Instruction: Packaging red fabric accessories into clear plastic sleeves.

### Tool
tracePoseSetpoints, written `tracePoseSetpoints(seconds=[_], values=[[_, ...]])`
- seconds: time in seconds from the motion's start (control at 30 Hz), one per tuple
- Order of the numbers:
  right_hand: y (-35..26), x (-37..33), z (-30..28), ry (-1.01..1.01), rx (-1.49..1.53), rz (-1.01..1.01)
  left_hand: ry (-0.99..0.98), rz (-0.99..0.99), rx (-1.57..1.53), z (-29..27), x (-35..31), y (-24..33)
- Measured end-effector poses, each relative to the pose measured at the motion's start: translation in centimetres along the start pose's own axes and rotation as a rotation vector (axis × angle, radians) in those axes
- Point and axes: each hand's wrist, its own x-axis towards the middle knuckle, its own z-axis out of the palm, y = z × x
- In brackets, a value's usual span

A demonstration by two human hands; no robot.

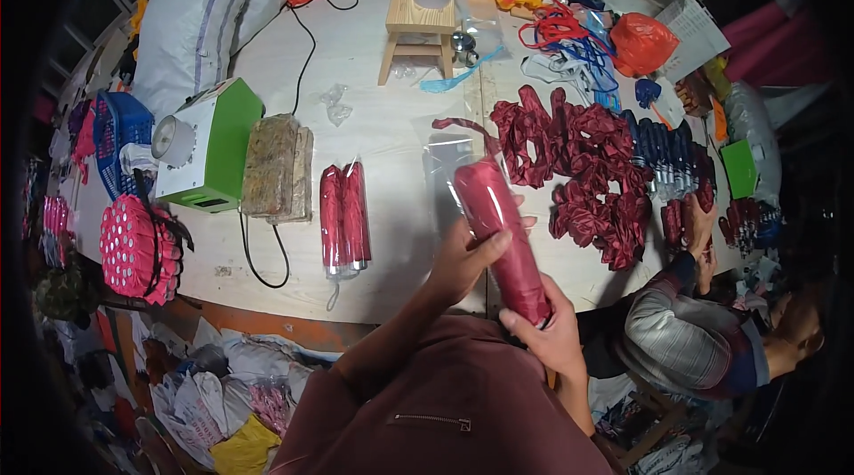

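Both left hand [467, 260] and right hand [553, 331] grip folded maroon umbrella [516, 270] — clear sleeve [443, 168] by its upper end could split if we push crookedly.

Tape roll [432, 3] atop wooden stool [420, 28]

Downward fisheye view from the person's head, over the table [391, 235].
The lens, left of a side-by-side pair, tips forward: the jacket front [427, 386] lies closest, along the lower edge; the left hand [464, 260] and right hand [553, 326] come near mid-picture; the table's far side recedes upward, and straight edges bow toward a dark round rim.
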Motion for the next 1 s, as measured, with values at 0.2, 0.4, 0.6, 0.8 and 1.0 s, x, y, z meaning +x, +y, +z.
tracePoseSetpoints(seconds=[0.2,0.4,0.6,0.8,1.0], values=[[0.2,-0.6,-1.8,-0.167,0.234,0.088,0.227,-0.194,-0.235,-0.2,-0.4,0.5],[2.5,1.4,0.3,-0.001,0.068,0.124,0.272,-0.231,0.034,1.0,-2.5,-1.1],[3.5,2.7,1.8,-0.109,-0.143,0.189,0.319,-0.274,0.368,-4.3,-1.9,0.0],[4.4,2.8,1.8,-0.28,-0.398,0.143,0.741,0.293,1.609,-14.6,-3.7,0.5],[6.5,3.5,2.2,-0.422,-0.583,0.074,0.745,-0.029,2.174,-22.6,-7.9,4.2]])
